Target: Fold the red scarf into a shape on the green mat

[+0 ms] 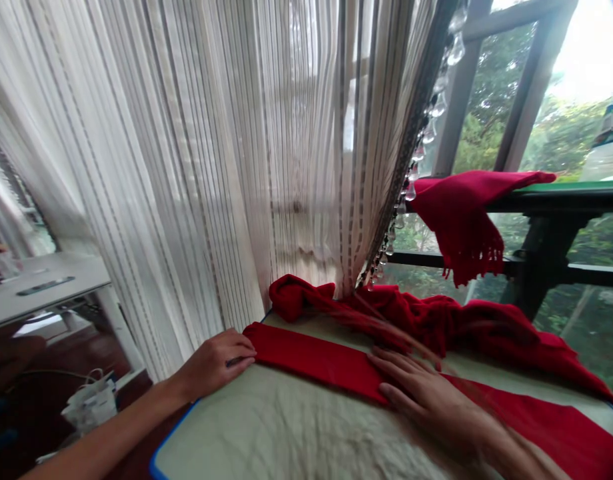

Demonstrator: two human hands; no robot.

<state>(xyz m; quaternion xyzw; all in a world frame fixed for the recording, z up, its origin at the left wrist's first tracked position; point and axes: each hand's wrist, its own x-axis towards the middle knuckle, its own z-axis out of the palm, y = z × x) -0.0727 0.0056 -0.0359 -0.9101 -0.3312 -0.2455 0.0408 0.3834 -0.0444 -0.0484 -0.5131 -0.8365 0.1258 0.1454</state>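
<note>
A long red scarf lies partly folded flat on a pale padded board with a blue edge. My left hand rests at the folded strip's left end, fingers curled down onto it. My right hand lies flat on the strip further right, fingers stretched out and pressing the cloth. The remaining cloth is bunched behind the strip, near the curtain foot. One end of the scarf, with a fringe, hangs over a dark window rail.
A sheer striped curtain with a beaded edge hangs right behind the board. Window glass and dark bars stand at the right. At the left are a grey table and a white plastic bag on the floor.
</note>
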